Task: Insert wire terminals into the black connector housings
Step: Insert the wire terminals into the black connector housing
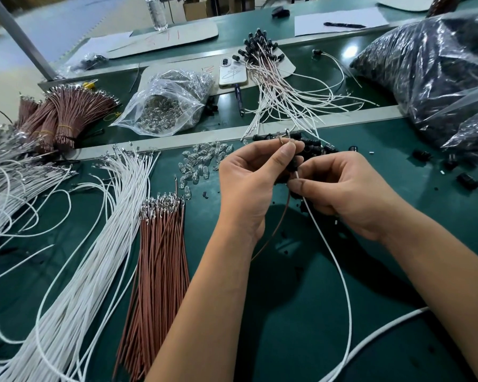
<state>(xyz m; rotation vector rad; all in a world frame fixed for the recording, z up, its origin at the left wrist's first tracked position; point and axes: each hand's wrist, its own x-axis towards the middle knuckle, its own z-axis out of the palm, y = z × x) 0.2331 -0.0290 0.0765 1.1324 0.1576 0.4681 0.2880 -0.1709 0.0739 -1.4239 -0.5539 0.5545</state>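
Observation:
My left hand (249, 180) pinches a small clear bulb (283, 137) with metal leads between thumb and forefinger, just above a black connector housing (292, 164) held between both hands. My right hand (342, 188) pinches a white wire (340, 271) right below that housing; the wire hangs down in a curve toward me. A brown wire (273, 230) also drops from the housing behind my left wrist. Loose black housings (312, 146) lie heaped just beyond my fingers. How far the terminals sit inside the housing is hidden by my fingers.
White wires (100, 230) and brown wires (160, 257) with terminals lie fanned at left. Loose clear bulbs (202, 164) are scattered ahead, with a bag of bulbs (166, 103) behind the rail. Finished assemblies (282, 86), a phone (232, 71) and a large bag of housings (436, 73) lie beyond.

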